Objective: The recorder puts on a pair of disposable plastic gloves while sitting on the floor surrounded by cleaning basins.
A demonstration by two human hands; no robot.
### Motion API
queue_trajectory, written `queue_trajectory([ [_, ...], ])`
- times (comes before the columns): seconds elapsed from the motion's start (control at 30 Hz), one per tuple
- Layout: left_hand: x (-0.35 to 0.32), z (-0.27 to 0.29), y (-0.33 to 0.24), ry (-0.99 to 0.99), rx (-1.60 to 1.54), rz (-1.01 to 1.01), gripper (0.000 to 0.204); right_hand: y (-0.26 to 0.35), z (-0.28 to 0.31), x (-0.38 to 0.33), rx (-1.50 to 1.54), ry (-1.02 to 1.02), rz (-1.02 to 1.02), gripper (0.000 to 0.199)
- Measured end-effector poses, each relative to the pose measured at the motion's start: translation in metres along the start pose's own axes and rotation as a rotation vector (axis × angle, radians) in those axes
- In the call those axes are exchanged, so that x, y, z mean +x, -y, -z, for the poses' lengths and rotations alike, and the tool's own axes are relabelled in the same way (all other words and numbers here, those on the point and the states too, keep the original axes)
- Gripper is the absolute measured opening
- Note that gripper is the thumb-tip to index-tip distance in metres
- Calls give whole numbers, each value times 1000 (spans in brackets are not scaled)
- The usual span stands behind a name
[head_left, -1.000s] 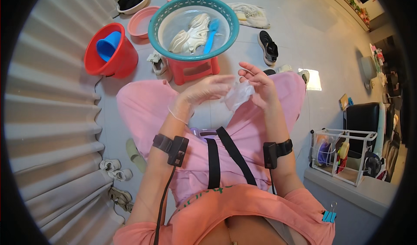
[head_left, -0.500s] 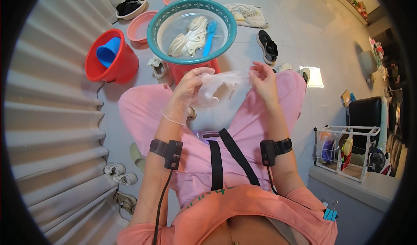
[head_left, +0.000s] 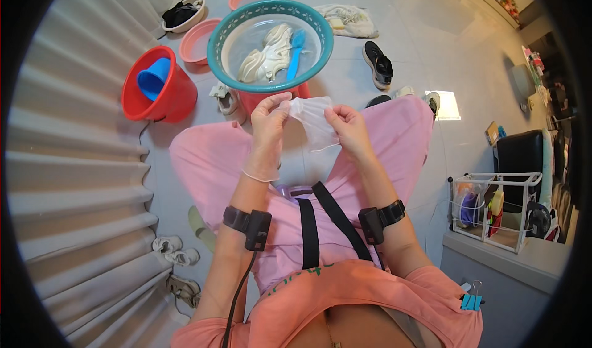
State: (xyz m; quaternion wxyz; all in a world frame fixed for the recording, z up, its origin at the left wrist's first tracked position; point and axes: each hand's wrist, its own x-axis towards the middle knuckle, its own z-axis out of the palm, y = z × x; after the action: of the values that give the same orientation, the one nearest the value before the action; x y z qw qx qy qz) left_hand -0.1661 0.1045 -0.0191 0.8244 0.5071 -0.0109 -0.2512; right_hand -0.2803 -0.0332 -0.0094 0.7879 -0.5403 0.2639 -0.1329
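Note:
Between my hands a thin, see-through disposable glove (head_left: 313, 121) is stretched out, its loose edge hanging down. My left hand (head_left: 269, 116), itself covered by a clear glove whose cuff ends at the wrist, pinches one side of it. My bare right hand (head_left: 349, 128) grips the other side between thumb and fingers. Just beyond my hands stands a teal-rimmed basin (head_left: 219, 70) of water. A whitish shoe (head_left: 271, 55) lies in the water, with a blue brush (head_left: 296, 55) beside it.
Left of the basin is a red bucket (head_left: 185, 95) holding a blue scoop-like container (head_left: 154, 78). Pink basins (head_left: 198, 42) stand behind. A black shoe (head_left: 377, 64) and a cloth (head_left: 354, 21) lie to the right. A white wire rack (head_left: 493, 215) stands far right; curtains (head_left: 86, 163) hang left.
My right hand has moved left and closed on the glove's edge. The glove, crumpled before, is now spread out between both hands.

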Motion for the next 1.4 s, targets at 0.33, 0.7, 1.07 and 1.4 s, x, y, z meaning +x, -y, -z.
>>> queue_trajectory([
  [0.33,-7,16,-11,210,-36,502,46,7,22,-4,67,110,45,27],
  [0.7,10,7,-4,21,-239,116,44,13,45,-24,-379,104,-30,27],
  [1.07,7,2,-38,-105,-11,101,46,15,48,-20,441,-58,-96,11],
  [1.4,7,-4,22,42,-213,359,47,-3,19,-22,302,197,-176,16],
])
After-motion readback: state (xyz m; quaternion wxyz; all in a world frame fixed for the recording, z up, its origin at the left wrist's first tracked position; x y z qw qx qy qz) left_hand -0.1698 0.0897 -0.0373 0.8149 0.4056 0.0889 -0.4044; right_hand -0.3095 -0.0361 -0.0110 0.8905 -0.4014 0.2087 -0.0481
